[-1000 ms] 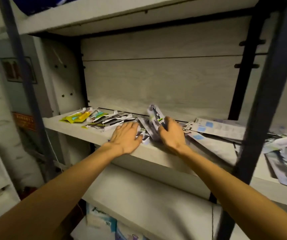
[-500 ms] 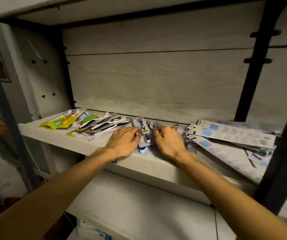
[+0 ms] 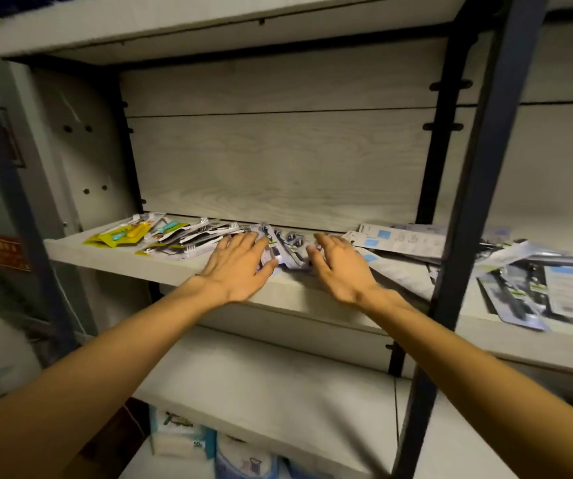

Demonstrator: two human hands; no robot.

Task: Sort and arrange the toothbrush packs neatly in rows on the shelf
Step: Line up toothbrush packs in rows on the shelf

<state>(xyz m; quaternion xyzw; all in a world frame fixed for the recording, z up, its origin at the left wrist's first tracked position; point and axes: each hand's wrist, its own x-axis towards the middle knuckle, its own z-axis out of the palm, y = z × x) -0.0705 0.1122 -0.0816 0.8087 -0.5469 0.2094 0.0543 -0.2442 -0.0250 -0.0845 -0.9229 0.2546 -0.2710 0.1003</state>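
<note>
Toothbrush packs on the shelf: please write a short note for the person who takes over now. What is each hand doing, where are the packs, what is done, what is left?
Left hand: open, fingers flat on the grey packs at mid shelf.
Right hand: open, beside the same packs, gripping nothing.
Done: yellow packs and black-and-white packs lie in loose groups at the left.
Left: the white packs overlap untidily at the right, and more packs lie beyond the dark post. Rows are not yet straight.
</note>
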